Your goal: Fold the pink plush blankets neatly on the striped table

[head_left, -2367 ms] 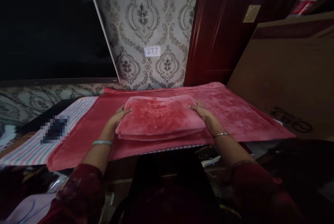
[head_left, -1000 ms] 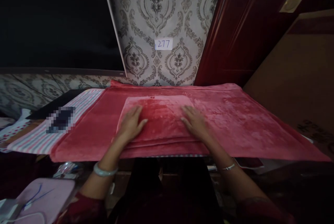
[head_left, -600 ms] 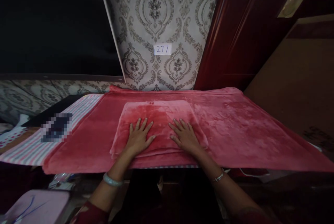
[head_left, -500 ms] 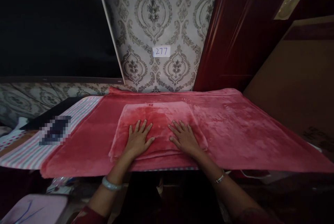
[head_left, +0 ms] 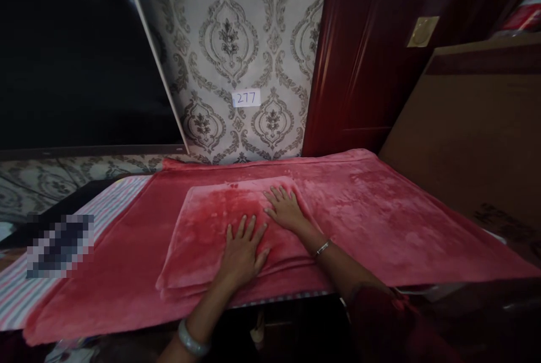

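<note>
A red plush piece folded into a flat rectangle lies on a larger red plush blanket spread over the table. My left hand rests palm down on the near middle of the folded piece, fingers spread. Farther up, near its far right corner, my right hand lies flat with its fingers apart. Neither hand grips anything. The layers of the folded piece show along its near edge, partly covered by my left wrist.
A striped cloth shows at the left, with a pixelated dark object on it. Behind stand a black screen, patterned wallpaper and a dark red door. A large cardboard box borders the right side.
My right hand has slid away from me toward the folded piece's far right corner. My left hand has shifted right and nearer its front edge. The camera view has turned slightly.
</note>
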`<act>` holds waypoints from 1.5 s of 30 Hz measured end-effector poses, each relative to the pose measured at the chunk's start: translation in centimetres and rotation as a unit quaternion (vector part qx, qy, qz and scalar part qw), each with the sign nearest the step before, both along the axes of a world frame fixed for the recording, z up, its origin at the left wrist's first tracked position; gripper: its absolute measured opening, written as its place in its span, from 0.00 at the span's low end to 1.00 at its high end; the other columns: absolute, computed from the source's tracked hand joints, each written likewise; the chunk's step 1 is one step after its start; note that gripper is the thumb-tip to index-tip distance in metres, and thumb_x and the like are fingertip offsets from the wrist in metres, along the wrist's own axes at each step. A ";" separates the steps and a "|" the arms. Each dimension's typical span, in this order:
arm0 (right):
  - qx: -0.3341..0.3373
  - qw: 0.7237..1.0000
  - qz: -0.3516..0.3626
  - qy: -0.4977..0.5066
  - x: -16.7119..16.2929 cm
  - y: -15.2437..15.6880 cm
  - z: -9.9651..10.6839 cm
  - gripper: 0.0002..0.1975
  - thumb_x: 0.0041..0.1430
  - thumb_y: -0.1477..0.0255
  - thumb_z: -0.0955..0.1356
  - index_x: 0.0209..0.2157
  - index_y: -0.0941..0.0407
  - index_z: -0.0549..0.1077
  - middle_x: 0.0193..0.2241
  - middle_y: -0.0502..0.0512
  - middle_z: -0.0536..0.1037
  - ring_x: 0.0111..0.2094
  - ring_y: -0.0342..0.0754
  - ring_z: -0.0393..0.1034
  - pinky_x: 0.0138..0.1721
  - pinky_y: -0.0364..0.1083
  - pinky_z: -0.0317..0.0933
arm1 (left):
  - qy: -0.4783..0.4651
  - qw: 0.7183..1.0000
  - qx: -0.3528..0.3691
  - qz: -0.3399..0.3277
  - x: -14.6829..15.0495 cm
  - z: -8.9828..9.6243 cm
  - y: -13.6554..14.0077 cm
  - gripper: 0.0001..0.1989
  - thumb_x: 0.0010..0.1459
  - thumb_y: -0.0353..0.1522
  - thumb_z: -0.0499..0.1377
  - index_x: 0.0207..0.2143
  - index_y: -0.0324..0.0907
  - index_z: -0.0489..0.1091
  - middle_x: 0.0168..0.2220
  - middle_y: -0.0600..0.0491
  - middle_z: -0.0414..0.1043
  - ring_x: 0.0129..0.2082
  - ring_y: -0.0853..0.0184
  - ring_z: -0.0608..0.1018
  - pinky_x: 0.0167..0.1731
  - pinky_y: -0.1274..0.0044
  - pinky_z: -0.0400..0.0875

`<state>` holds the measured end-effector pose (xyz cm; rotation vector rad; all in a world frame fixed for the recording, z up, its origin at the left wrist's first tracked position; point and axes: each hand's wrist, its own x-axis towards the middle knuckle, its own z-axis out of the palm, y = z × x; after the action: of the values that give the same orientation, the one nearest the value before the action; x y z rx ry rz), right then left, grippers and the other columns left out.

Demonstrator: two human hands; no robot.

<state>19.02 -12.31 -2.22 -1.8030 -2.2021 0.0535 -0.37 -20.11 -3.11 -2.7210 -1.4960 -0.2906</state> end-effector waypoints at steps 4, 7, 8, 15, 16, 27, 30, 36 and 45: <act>0.013 1.000 -0.005 0.011 0.2 0.2 -1.7 0.31 0.69 0.55 0.60 0.70 0.48 0.55 0.72 0.57 0.50 0.71 0.63 0.41 0.66 0.69 0.35 | 0.006 1.000 -0.010 0.007 -0.2 0.2 0.1 0.30 0.64 0.42 0.54 0.68 0.51 0.57 0.71 0.45 0.50 0.71 0.45 0.51 0.63 0.42 0.46; 0.010 1.000 -0.005 0.021 0.1 0.1 -1.6 0.31 0.69 0.55 0.60 0.70 0.47 0.55 0.71 0.57 0.51 0.71 0.62 0.41 0.67 0.69 0.34 | 0.004 1.000 -0.013 0.007 0.0 0.3 0.1 0.30 0.65 0.41 0.53 0.68 0.50 0.58 0.72 0.45 0.49 0.71 0.46 0.51 0.63 0.43 0.44; 0.009 1.000 -0.005 0.024 0.0 0.1 -1.5 0.31 0.69 0.55 0.60 0.70 0.48 0.55 0.71 0.57 0.51 0.71 0.62 0.41 0.67 0.68 0.34 | 0.004 1.000 -0.017 0.008 0.0 0.4 0.1 0.30 0.65 0.40 0.53 0.68 0.50 0.58 0.72 0.46 0.48 0.71 0.46 0.50 0.64 0.43 0.44; -0.028 0.970 0.044 0.239 1.9 1.9 -0.8 0.30 0.57 0.61 0.70 0.61 0.52 0.71 0.66 0.60 0.64 0.69 0.63 0.51 0.67 0.65 0.40 | 0.016 0.992 -0.127 -0.016 -1.1 3.0 1.6 0.32 0.63 0.45 0.54 0.68 0.51 0.58 0.72 0.44 0.49 0.71 0.46 0.53 0.63 0.47 0.51; -0.026 0.950 0.047 0.306 2.9 2.6 -0.6 0.27 0.55 0.63 0.71 0.56 0.53 0.75 0.62 0.61 0.70 0.65 0.61 0.59 0.66 0.62 0.46 | 0.017 0.989 -0.146 -0.033 -1.3 3.8 2.2 0.32 0.62 0.46 0.56 0.67 0.50 0.60 0.70 0.43 0.53 0.69 0.46 0.57 0.63 0.51 0.55; 0.029 0.852 -0.098 0.513 12.9 7.8 -3.6 0.16 0.52 0.65 0.67 0.39 0.57 0.79 0.33 0.56 0.82 0.33 0.48 0.76 0.40 0.52 0.72 | -0.039 0.981 -0.042 -0.187 8.9 6.9 10.2 0.14 0.64 0.32 0.53 0.49 0.41 0.73 0.48 0.43 0.76 0.50 0.58 0.77 0.52 0.69 0.69; 0.023 0.848 -0.084 0.523 12.9 8.9 -4.7 0.16 0.50 0.67 0.67 0.39 0.57 0.79 0.34 0.54 0.83 0.34 0.47 0.76 0.41 0.50 0.72 | -0.051 0.984 -0.035 -0.166 10.4 4.5 11.4 0.19 0.66 0.30 0.50 0.57 0.40 0.67 0.51 0.43 0.74 0.50 0.59 0.76 0.51 0.69 0.70; -0.004 0.851 -0.023 0.524 12.7 12.1 -4.3 0.16 0.46 0.70 0.68 0.37 0.57 0.81 0.34 0.53 0.83 0.37 0.49 0.76 0.46 0.50 0.70 | 0.042 0.978 -0.015 -0.204 10.8 2.7 11.5 0.25 0.69 0.30 0.44 0.65 0.52 0.61 0.47 0.47 0.74 0.42 0.59 0.78 0.45 0.67 0.71; 0.012 0.838 0.026 0.545 12.6 13.3 -5.7 0.13 0.47 0.66 0.69 0.35 0.56 0.80 0.33 0.53 0.83 0.34 0.50 0.76 0.41 0.48 0.70 | -0.331 0.930 -0.071 -0.139 9.2 0.9 13.4 0.14 0.61 0.27 0.47 0.44 0.44 0.68 0.37 0.51 0.75 0.37 0.64 0.76 0.40 0.72 0.70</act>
<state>31.65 1.01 -7.94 -1.1687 -1.3683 0.8333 8.84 -6.72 -2.18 -3.1268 -1.2345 -1.2654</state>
